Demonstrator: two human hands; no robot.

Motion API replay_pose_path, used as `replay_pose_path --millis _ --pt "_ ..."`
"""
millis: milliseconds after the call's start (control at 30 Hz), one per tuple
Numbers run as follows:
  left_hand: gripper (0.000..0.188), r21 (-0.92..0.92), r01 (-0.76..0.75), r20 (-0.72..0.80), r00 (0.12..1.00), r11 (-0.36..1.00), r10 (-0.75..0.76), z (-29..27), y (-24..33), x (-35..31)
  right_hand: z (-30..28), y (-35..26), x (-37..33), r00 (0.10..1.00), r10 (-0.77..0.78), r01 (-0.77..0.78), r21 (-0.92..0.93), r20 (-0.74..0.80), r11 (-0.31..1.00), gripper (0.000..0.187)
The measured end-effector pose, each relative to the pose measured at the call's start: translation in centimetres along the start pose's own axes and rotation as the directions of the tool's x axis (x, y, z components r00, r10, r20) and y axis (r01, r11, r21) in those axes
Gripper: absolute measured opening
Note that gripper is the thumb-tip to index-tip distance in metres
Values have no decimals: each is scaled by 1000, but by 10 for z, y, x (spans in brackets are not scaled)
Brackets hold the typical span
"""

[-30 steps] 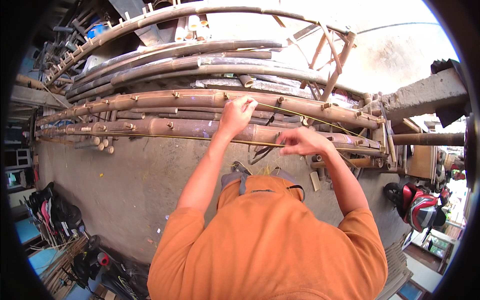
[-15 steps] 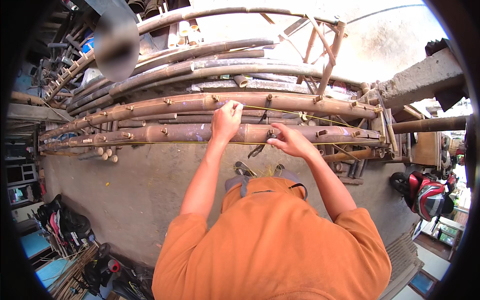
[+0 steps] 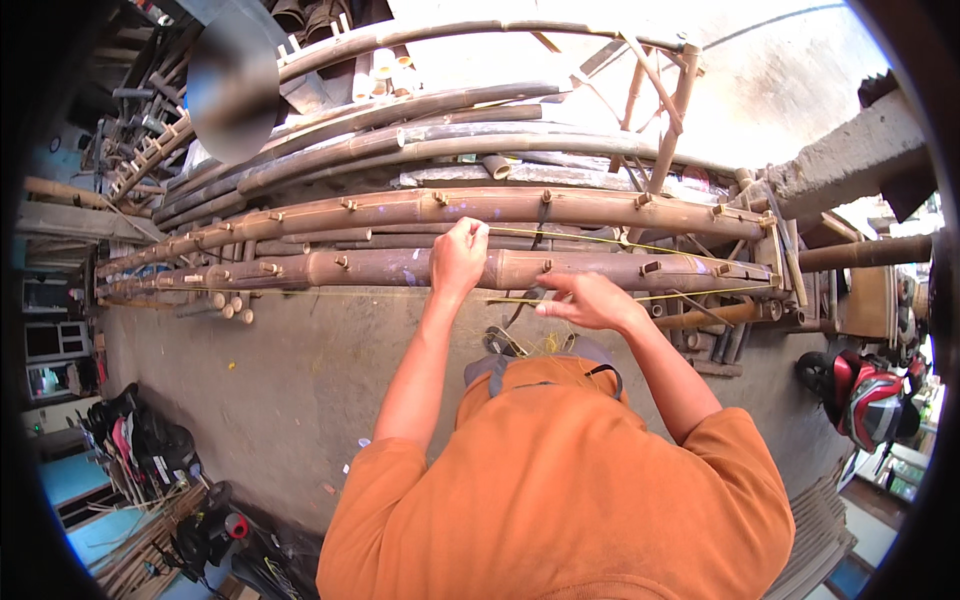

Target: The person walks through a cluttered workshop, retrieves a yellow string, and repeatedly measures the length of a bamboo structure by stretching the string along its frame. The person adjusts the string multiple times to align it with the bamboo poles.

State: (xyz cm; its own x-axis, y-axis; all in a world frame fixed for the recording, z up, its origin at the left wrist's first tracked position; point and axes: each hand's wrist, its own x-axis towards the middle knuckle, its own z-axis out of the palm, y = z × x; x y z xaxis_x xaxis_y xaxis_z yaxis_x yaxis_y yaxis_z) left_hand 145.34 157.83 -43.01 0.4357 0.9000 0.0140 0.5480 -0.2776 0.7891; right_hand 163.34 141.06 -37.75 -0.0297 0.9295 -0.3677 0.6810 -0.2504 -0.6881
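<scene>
Two long brown bamboo poles lie side by side across the view: a far pole [image 3: 580, 207] and a near pole [image 3: 385, 270], both set with short pegs [image 3: 651, 268]. My left hand [image 3: 460, 257] is closed in a pinch above the near pole. From its fingertips a thin yellow string [image 3: 600, 238] runs right to the poles' right end and returns along the near pole's front side. My right hand [image 3: 595, 302] is at the near pole's front edge, fingers stretched left, thumb apart. It overlaps the string's front run; whether it touches the string cannot be told. A dark strap hangs beside it.
More bamboo poles [image 3: 450, 150] are stacked beyond, with a bamboo frame [image 3: 682, 110] behind. A concrete beam [image 3: 850, 150] juts in at right, above a red motorbike [image 3: 868, 400]. Dark gear [image 3: 150, 440] sits at left. Yellow string lies tangled by my feet.
My right hand has come down and nearer to me, off the near pole's peg, and the front string bows outward there. My left hand keeps its pinch. The view has shifted slightly.
</scene>
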Motion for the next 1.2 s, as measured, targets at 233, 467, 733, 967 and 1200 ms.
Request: replay_pose_path --millis 233,467,733,967,1200 --pt "21 157 -5 -58 998 988 14 29 -17 -25 26 33 -18 949 81 -133 -156 -305 979 46" --pt "35 -123 2 -22 1000 992 -4 79 -6 -144 22 45 -58 698 -437 398 -200 -567 895 34" --pt "24 -129 211 827 562 969 -13 81 88 -167 60 149 -113 877 -392 443 150 -278 884 32" --pt "21 -154 12 766 633 988 112 103 173 -104 -36 240 -215 668 618 713 596 -415 -370 40" --pt "26 -220 -202 544 786 954 292 184 217 -33 -135 366 -267 404 720 789 613 -564 37 14"
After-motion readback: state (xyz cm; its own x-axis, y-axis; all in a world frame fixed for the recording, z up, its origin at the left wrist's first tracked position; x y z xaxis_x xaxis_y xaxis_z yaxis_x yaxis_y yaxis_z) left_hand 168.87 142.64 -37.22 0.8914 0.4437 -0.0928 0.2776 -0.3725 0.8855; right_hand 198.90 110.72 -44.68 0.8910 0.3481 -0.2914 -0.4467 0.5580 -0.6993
